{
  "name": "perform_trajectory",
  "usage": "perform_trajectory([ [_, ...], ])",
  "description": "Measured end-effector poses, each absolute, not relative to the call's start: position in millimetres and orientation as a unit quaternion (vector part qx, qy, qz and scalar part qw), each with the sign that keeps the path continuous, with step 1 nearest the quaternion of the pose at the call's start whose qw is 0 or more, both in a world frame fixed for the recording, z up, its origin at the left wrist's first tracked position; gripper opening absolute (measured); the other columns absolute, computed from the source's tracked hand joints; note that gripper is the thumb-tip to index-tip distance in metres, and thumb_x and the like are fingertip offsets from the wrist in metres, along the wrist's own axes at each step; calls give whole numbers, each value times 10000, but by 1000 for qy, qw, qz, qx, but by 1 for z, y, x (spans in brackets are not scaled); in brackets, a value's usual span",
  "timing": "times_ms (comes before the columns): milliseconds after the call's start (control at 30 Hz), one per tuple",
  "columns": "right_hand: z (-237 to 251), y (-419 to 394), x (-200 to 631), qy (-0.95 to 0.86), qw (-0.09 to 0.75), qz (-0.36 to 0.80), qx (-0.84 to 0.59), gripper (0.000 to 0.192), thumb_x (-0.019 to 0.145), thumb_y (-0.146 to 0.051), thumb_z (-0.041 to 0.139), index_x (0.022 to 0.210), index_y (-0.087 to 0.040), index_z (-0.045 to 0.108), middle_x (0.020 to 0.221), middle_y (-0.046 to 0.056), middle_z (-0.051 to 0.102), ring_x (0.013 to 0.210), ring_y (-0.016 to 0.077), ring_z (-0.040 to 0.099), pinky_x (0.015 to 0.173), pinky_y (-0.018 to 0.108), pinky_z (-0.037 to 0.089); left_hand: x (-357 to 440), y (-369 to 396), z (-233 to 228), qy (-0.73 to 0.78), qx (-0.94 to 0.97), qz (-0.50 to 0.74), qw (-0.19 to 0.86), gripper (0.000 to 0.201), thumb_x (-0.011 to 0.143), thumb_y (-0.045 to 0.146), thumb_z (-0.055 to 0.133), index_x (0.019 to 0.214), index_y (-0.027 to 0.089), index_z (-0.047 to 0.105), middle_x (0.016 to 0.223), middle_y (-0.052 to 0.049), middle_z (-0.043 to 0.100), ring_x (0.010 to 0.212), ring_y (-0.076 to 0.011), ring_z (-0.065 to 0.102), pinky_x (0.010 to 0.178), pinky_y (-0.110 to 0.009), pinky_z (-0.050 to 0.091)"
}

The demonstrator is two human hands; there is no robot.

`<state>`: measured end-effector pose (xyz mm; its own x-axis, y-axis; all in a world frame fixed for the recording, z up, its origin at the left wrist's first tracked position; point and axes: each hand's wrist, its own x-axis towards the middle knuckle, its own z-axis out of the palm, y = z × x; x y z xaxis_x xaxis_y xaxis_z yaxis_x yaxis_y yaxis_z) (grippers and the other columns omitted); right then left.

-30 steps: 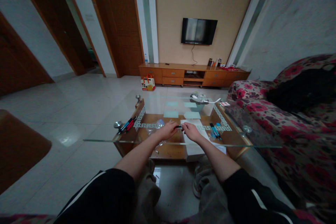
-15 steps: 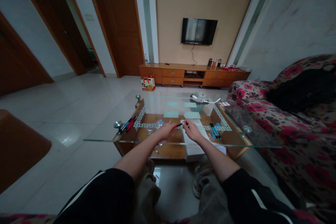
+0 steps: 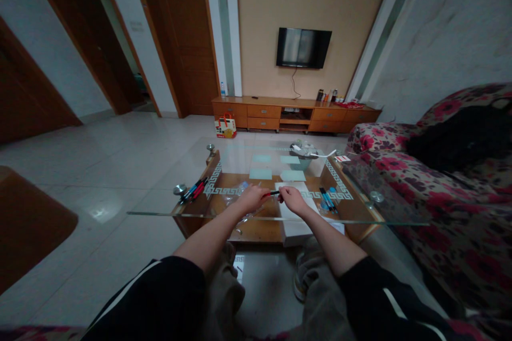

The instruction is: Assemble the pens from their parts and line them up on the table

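Observation:
A dark pen with a red part [image 3: 274,193] is held level above the glass coffee table [image 3: 156,212]. My left hand [image 3: 253,198] is closed on its left end. At the right end, my right hand [image 3: 293,200] is curled with thumb and fingers around the pen's tip, which is hidden. Several red, blue and black pens [image 3: 193,192] lie in a bunch on the glass to the left. More blue and black pens [image 3: 328,200] lie on the right. Crumpled clear plastic [image 3: 232,195] is beside and partly behind my left hand.
A white box [image 3: 296,230] shows beneath the glass near my right forearm. Toward the far right edge stand a basket [image 3: 303,162] and a small card [image 3: 342,158]. A flowered sofa [image 3: 436,192] flanks the table; a TV cabinet [image 3: 262,112] is beyond.
My right hand's fingers have curled in more around the pen's right end, covering the light tip that showed before. The left hand keeps its hold, almost still.

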<state>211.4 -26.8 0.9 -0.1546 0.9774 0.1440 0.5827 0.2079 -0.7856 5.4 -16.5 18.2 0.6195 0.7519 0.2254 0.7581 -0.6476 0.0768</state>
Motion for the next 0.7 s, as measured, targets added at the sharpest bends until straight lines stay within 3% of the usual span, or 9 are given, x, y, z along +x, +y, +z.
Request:
perform_trajectory([
  [133, -1, -27, 214, -704, 333, 274, -564, 528, 973, -461, 341, 631, -177, 625, 607, 29, 649, 595, 153, 605, 616, 243, 407, 5, -16, 18, -418, -901, -119, 10, 277, 961, 379, 484, 934, 218, 708, 841, -71, 740, 799, -203, 678, 789, -283, 437],
  [367, -5, -28, 216, -728, 331, 199, -566, 378, 991, -445, 383, 817, -185, 595, 691, 11, 635, 621, 142, 574, 636, 231, 383, 4, -15, 12, -389, -913, -123, -26, 301, 977, 360, 440, 1002, 212, 701, 882, -72, 742, 767, -193, 675, 676, -244, 431],
  [700, -1, -27, 215, -743, 291, 197, -569, 551, 1002, -483, 349, 616, -192, 614, 608, 36, 644, 624, 166, 591, 662, 251, 378, 4, -13, 13, -386, -914, -120, -45, 263, 946, 344, 494, 915, 207, 716, 798, -62, 733, 707, -169, 652, 638, -223, 414],
])
